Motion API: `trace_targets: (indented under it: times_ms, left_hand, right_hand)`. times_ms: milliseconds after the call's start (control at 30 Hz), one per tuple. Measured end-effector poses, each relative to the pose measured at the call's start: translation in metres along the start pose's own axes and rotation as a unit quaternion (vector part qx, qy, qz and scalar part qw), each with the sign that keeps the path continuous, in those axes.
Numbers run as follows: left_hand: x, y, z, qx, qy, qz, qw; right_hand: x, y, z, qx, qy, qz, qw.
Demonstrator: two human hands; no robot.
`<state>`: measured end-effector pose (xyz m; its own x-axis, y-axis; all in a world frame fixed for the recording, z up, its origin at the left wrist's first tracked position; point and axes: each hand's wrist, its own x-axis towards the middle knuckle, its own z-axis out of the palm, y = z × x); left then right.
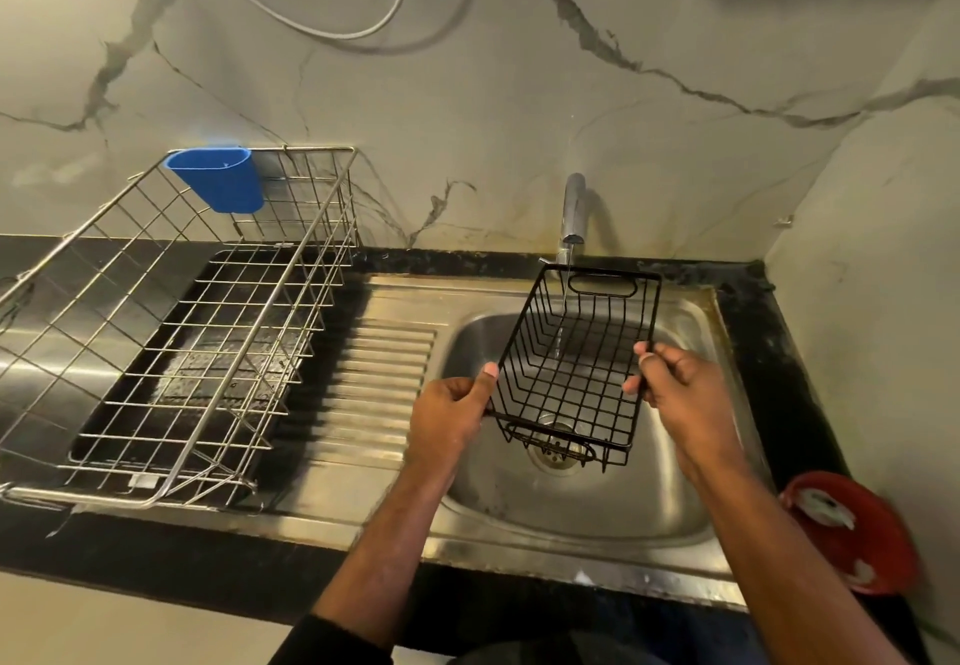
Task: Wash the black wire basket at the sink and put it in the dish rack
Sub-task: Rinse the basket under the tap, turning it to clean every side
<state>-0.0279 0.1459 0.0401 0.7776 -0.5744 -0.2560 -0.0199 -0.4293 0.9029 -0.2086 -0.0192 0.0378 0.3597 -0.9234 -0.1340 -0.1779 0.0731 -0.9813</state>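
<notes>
Rinse step: black wire basket point(574, 363) hangs over sink point(467, 503) under tap point(573, 212), between both hands; left fingers point(488, 378) & right fingers point(641, 383) pinch its side rims. Next: carry to dish rack point(171, 331), well left of fingers.

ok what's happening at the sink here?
A person is rinsing the black wire basket over the sink. The left hand grips its left rim and the right hand its right rim, holding it tilted under a thin stream from the tap. The dish rack on the left holds only a blue cup hooked on its back corner.
</notes>
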Motion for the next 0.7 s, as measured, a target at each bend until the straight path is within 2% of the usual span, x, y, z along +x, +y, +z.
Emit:
trace_targets:
  times_ms: [133, 233, 333, 433, 500, 567, 700]
  left_hand:
    - [0.002, -0.003, 0.003, 0.032, -0.026, -0.009, 0.999]
    - [0.003, 0.002, 0.004, 0.139, -0.059, -0.011, 0.988]
    - [0.0, 0.01, 0.005, 0.326, -0.09, 0.005, 0.941]
    - [-0.005, 0.017, 0.006, 0.442, -0.033, 0.05, 0.895]
    - [-0.006, 0.018, 0.006, 0.474, -0.007, 0.081, 0.877]
    - [0.0, 0.015, 0.006, 0.444, -0.001, 0.091, 0.892]
    - [0.012, 0.008, 0.008, 0.268, -0.026, 0.068, 0.961]
  right_hand:
    - [0.005, 0.005, -0.002, -0.042, -0.02, 0.001, 0.999]
    - [0.006, 0.007, -0.001, -0.082, -0.047, -0.015, 0.995]
    - [0.007, 0.006, 0.001, -0.109, -0.064, -0.03, 0.992]
    - [0.011, 0.004, 0.006, -0.138, -0.081, -0.036, 0.986]
    - [0.013, 0.005, 0.01, -0.137, -0.089, -0.038, 0.986]
    - [0.015, 0.006, 0.015, -0.144, -0.097, -0.048, 0.984]
    - [0.018, 0.006, 0.02, -0.156, -0.107, -0.053, 0.98]
